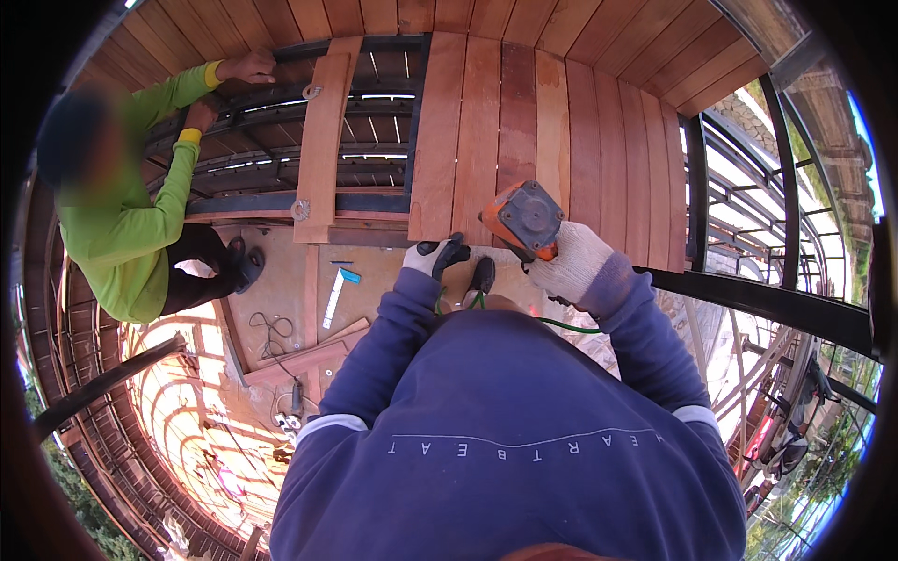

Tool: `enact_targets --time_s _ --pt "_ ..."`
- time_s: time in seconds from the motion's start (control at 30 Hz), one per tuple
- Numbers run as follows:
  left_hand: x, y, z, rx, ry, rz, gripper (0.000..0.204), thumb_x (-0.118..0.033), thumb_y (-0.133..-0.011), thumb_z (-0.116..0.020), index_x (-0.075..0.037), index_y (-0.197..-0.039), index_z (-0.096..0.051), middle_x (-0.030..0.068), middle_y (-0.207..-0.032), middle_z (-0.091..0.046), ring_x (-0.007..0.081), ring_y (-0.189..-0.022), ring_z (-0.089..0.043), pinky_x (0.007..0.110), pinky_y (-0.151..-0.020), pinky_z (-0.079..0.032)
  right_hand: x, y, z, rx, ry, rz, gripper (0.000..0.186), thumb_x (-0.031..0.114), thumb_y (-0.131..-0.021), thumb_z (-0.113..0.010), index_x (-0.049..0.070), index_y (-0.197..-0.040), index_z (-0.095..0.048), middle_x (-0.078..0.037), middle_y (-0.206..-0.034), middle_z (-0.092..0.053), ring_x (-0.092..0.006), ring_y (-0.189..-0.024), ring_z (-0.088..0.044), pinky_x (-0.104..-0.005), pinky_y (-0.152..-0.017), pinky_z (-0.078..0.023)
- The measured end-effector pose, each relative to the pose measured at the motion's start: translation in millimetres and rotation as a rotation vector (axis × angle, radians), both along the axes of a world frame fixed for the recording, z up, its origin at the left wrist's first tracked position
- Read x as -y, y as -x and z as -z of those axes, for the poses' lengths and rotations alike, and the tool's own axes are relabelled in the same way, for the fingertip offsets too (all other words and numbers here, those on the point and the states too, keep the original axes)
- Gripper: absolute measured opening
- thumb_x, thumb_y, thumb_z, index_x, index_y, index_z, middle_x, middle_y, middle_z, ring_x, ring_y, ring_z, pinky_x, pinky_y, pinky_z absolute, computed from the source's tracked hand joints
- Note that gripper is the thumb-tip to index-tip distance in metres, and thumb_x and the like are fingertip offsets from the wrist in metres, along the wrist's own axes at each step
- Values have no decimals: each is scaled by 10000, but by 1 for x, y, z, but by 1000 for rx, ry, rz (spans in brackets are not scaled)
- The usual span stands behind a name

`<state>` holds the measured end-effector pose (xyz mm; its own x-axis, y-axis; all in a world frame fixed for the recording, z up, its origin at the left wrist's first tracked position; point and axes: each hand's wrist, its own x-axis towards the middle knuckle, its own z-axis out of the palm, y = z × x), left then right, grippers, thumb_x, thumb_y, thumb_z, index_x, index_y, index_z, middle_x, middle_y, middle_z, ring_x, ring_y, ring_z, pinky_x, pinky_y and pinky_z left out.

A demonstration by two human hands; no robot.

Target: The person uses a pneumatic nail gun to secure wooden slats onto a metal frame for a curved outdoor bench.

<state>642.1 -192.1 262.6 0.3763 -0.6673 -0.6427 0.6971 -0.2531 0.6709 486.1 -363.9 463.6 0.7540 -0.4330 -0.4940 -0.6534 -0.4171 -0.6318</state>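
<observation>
My right hand (572, 265), in a white knit glove, is closed round the handle of an orange and grey nail gun (530, 217). The tool's capped top faces up, and its nose is hidden beneath it. Reddish wooden deck boards (517, 122) lie side by side under and beyond the tool. At the near ends of these boards is my left hand (436, 256), in a white glove with black fingers. Its fingers are curled, and whatever they may hold is hidden. A green hose (569, 326) runs by my waist toward the right hand.
On the left, a co-worker in a green shirt (126, 220) reaches over the open black metal frame (374, 201). Loose boards (325, 140) lie across that frame. A white and blue strip (334, 297), a corded tool (296, 397) and offcuts (309, 358) rest below. Open framing (748, 187) stands right.
</observation>
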Motion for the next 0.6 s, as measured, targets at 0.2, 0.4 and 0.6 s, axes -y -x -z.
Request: enact_targets --time_s 0.2,0.4,0.6 --pt "-3 2 9 103 68 25 314 -194 -959 -713 100 -1071 -720 155 -966 -769 202 -869 -739 288 -792 -568 -1 -21 0 -52 1 -84 325 188 -826 -713 -44 -1048 -669 -178 -762 -692 -281 -678 -685 -368 -681 -561" --pt "-1 1 9 160 99 33 291 -176 -968 -702 97 -1066 -725 151 -953 -770 177 -842 -728 280 -762 -559 -1 -35 -8 -138 -25 -100 433 276 -800 -725 -40 -1088 -664 -258 -888 -706 -414 -864 -705 -412 -763 -551" --pt "-5 3 1 387 95 136 281 -181 -966 -708 83 -1058 -735 135 -929 -773 170 -826 -727 280 -753 -556 4 -35 1 -129 -4 -152 419 256 -800 -710 -25 -1107 -666 -247 -879 -707 -401 -850 -706 -416 -759 -551"
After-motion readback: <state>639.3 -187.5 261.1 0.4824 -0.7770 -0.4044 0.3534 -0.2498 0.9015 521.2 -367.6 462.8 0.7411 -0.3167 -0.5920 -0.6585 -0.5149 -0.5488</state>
